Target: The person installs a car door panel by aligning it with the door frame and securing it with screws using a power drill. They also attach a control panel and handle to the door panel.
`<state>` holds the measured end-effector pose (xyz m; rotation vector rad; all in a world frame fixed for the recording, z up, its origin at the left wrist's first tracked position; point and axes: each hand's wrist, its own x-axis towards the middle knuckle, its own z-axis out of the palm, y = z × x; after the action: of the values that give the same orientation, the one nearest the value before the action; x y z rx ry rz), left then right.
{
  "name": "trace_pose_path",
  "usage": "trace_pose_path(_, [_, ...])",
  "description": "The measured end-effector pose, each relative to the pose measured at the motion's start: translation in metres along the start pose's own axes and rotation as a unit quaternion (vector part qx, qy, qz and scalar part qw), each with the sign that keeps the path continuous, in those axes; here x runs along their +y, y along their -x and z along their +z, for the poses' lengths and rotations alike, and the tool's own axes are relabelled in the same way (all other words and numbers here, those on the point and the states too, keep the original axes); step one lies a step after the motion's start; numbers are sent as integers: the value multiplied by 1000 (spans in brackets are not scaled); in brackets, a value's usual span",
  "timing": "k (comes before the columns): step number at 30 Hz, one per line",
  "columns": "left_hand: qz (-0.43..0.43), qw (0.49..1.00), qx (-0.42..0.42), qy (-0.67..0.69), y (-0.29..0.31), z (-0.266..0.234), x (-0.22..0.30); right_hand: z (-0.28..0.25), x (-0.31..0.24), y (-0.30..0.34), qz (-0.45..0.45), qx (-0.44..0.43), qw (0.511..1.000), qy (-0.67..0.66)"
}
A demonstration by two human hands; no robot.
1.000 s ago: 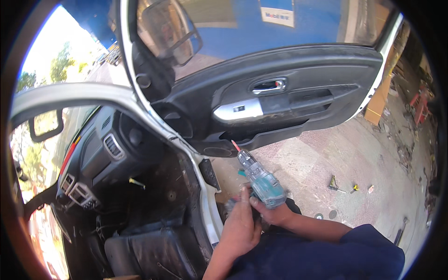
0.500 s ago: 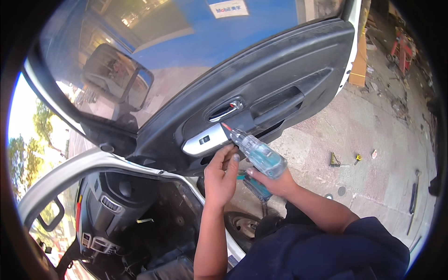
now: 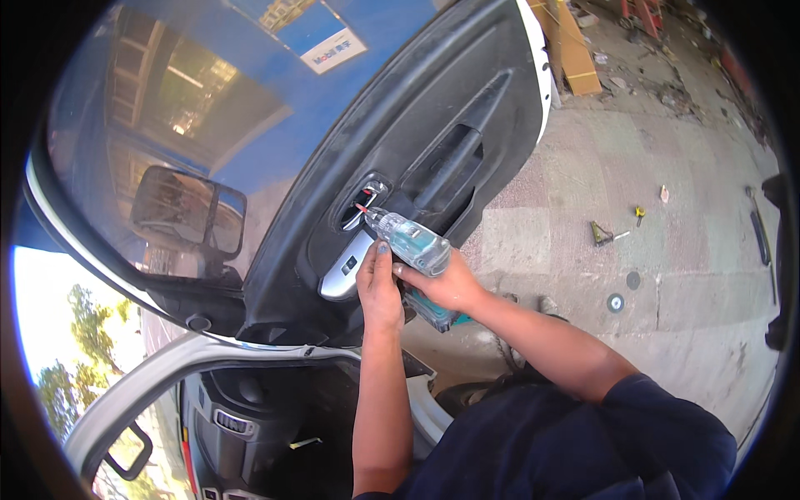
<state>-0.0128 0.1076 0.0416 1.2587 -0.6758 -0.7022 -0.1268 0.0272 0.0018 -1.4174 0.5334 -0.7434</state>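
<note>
My right hand (image 3: 437, 283) is wrapped round the grip of a teal cordless drill (image 3: 412, 242) with a clear cover over its body. The drill's red-tipped bit points into the recess of the inner door handle (image 3: 354, 218) on a black door panel (image 3: 400, 108). Whether the tip touches anything in there is too small to tell. My left hand (image 3: 380, 292) is right beside the drill's front, fingers drawn together and thumb upward. What those fingers hold, if anything, is hidden. Next to them lies the silver window switch plate (image 3: 346, 268) of the door.
The door stands open, with its mirror (image 3: 187, 208) beyond the glass. Below left is the dark cab interior (image 3: 275, 417). On the paved floor at right lie a tool with a metal shaft (image 3: 602, 235), a small yellow item (image 3: 639, 213), a disc (image 3: 615, 302) and a long dark tool (image 3: 760, 237).
The drill's bit has moved from the corner of the switch plate up to the handle recess. Both hands went with it, and the view has turned.
</note>
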Motion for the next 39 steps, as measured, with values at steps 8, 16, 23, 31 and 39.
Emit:
trace_pose_path(8, [-10, 999, -37, -14, -10, -16, 2, 19, 2, -4, -19, 34, 999, 26])
trace_pose_path(16, [-9, 998, -54, 30, -8, -22, -1, 28, 9, -1, -34, 52, 998, 12])
trace_pose_path(23, [-7, 998, -61, 30, -9, -28, -1, 32, 12, -2, -22, 51, 998, 10])
trace_pose_path(31, [3, 999, -48, 5, -8, -33, 1, 40, 6, 2, 33, 39, 997, -59])
trace_pose_path(39, [-25, 987, -59, -147, -5, -29, 29, 83, 17, 1, 47, 99, 927, -358])
